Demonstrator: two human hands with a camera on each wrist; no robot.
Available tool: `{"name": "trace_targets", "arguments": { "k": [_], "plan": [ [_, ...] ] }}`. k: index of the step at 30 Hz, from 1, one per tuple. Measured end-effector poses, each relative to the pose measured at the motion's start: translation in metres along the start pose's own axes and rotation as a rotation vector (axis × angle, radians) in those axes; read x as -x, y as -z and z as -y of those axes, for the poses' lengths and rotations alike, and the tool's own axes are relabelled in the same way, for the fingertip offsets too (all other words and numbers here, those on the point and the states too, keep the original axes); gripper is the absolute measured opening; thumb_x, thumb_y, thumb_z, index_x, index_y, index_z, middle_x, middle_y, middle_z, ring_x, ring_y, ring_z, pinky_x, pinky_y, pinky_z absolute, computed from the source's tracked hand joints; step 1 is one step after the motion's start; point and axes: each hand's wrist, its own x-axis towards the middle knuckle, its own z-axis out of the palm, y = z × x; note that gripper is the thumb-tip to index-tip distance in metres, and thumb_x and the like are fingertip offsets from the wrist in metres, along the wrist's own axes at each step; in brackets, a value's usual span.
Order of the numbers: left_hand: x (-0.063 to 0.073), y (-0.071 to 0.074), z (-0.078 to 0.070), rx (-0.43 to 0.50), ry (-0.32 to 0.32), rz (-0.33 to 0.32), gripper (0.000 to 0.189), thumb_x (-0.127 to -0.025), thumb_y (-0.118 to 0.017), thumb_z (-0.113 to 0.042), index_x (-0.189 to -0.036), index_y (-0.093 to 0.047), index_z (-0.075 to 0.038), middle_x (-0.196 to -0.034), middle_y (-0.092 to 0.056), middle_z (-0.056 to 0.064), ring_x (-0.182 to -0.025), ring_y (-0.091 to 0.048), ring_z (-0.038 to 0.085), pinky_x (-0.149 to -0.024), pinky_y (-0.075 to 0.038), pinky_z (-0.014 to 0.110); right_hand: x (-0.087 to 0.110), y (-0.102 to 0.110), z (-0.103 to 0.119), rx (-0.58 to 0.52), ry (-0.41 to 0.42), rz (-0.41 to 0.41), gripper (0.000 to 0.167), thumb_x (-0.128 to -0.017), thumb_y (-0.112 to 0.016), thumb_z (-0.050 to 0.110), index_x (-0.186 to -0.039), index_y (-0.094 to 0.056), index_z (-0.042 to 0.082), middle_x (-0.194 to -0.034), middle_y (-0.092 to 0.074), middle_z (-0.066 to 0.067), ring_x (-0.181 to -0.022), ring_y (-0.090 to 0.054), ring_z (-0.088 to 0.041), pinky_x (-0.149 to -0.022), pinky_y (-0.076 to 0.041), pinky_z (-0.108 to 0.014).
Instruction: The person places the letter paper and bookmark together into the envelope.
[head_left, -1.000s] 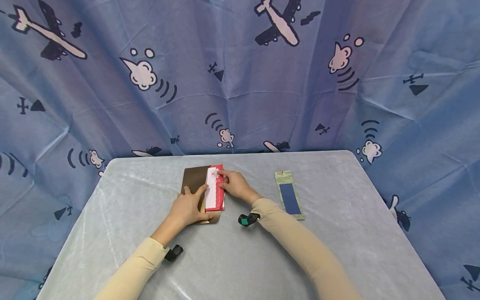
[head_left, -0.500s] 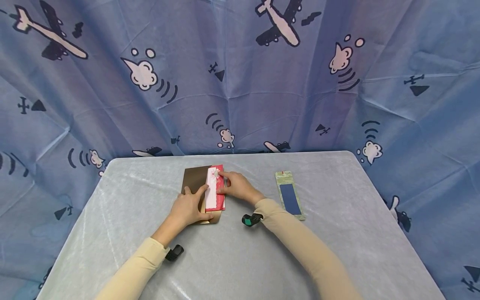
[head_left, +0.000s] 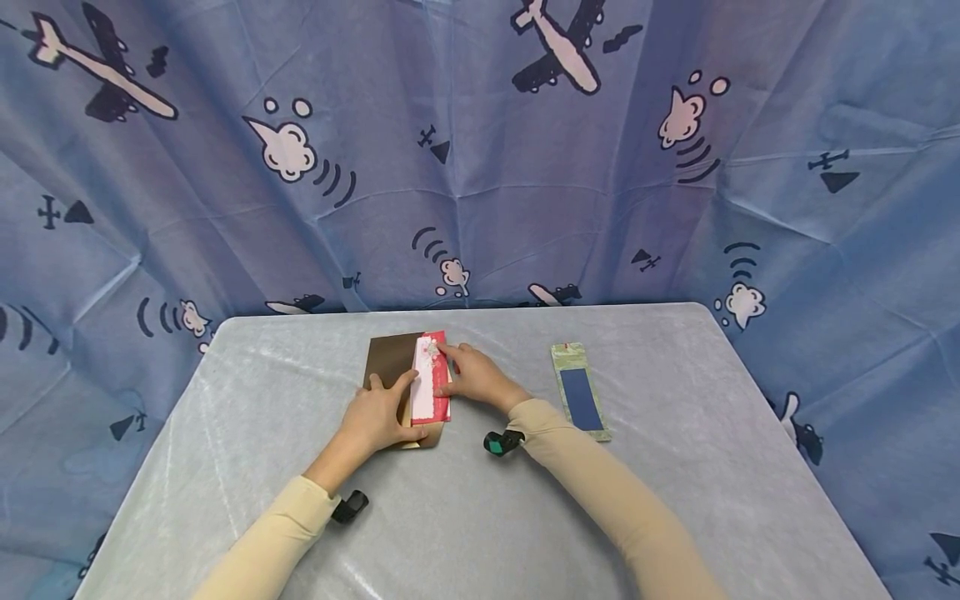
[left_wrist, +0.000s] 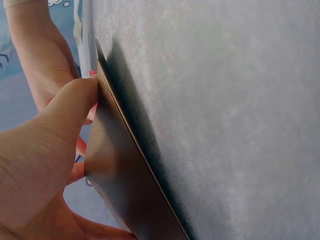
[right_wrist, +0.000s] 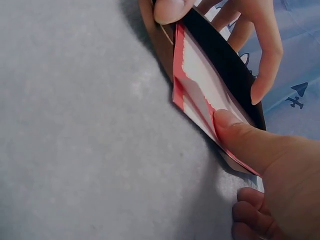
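Observation:
A brown folded card (head_left: 390,358) is at the far middle of the table. My left hand (head_left: 377,414) grips it, thumb at the near edge and fingers spread over the brown side. In the left wrist view the brown cover (left_wrist: 125,165) is tilted up from the table. Lying against it is a narrow red and white greeting card (head_left: 424,392) with a flower decoration near its top. My right hand (head_left: 480,375) pinches the right edge of this card. In the right wrist view its thumb (right_wrist: 227,120) presses the bent red-edged flap.
A green patterned card with a dark blue panel (head_left: 579,396) lies right of the right hand. Grey cloth covers the table (head_left: 450,517). Behind its far edge hangs a blue curtain (head_left: 480,208) printed with planes.
The right hand has shifted slightly right, and its thumb has slid down along the red and white card's right edge. My left hand stays in place on the brown card.

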Motion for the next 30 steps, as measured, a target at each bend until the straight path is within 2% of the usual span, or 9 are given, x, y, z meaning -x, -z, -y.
{"name": "trace_targets", "arguments": {
  "k": [5, 11, 14, 18, 23, 30],
  "plan": [
    [-0.0003, -0.0001, 0.0001, -0.002, 0.002, 0.004, 0.101, -0.068, -0.082, -0.061, -0.150, -0.042, -0.019, -0.126, -0.051, 0.048, -0.095, -0.062, 0.063, -0.070, -0.057, 0.056, 0.0001, -0.0014, 0.0005, 0.029, -0.007, -0.016, 0.100, -0.075, -0.084, 0.047, -0.154, -0.035, 0.012, -0.095, -0.055, -0.005, -0.080, -0.048, -0.015, -0.071, -0.041, -0.028],
    [-0.0006, -0.0004, 0.0003, -0.009, 0.004, 0.002, 0.101, -0.067, -0.082, -0.062, -0.149, -0.042, -0.020, -0.125, -0.052, 0.047, -0.093, -0.063, 0.061, -0.071, -0.057, 0.055, -0.0006, -0.0017, 0.0041, 0.028, -0.027, -0.012, 0.100, -0.074, -0.084, 0.047, -0.154, -0.036, 0.012, -0.112, -0.061, -0.012, -0.090, -0.056, -0.020, -0.086, -0.050, -0.037],
    [-0.0007, -0.0004, -0.0001, -0.012, 0.007, 0.002, 0.101, -0.067, -0.082, -0.062, -0.150, -0.042, -0.021, -0.124, -0.053, 0.046, -0.092, -0.064, 0.059, -0.070, -0.057, 0.054, -0.0014, -0.0021, 0.0053, 0.036, -0.041, -0.005, 0.100, -0.073, -0.084, 0.048, -0.154, -0.036, 0.012, -0.117, -0.061, -0.014, -0.093, -0.058, -0.021, -0.090, -0.051, -0.039],
    [-0.0007, -0.0008, -0.0002, -0.011, 0.007, 0.002, 0.102, -0.066, -0.082, -0.063, -0.150, -0.042, -0.020, -0.122, -0.054, 0.045, -0.089, -0.065, 0.056, -0.069, -0.057, 0.053, -0.0034, -0.0038, 0.0054, 0.065, -0.044, 0.001, 0.100, -0.074, -0.083, 0.052, -0.154, -0.036, 0.014, -0.114, -0.061, -0.011, -0.088, -0.055, -0.018, -0.084, -0.050, -0.034],
    [-0.0004, -0.0012, 0.0004, -0.011, 0.005, 0.005, 0.102, -0.067, -0.081, -0.063, -0.150, -0.042, -0.019, -0.121, -0.054, 0.045, -0.088, -0.065, 0.056, -0.071, -0.057, 0.053, -0.0069, -0.0053, 0.0049, 0.092, -0.029, 0.003, 0.099, -0.074, -0.081, 0.054, -0.154, -0.037, 0.016, -0.109, -0.060, -0.008, -0.081, -0.051, -0.015, -0.072, -0.043, -0.027],
    [-0.0015, -0.0017, 0.0001, -0.004, 0.009, 0.010, 0.102, -0.067, -0.082, -0.063, -0.150, -0.041, -0.020, -0.127, -0.051, 0.048, -0.094, -0.063, 0.060, -0.072, -0.057, 0.055, -0.0096, -0.0049, 0.0072, 0.116, -0.031, 0.017, 0.098, -0.074, -0.081, 0.056, -0.153, -0.038, 0.018, -0.105, -0.058, -0.008, -0.078, -0.049, -0.014, -0.067, -0.038, -0.025]
  ]
}}
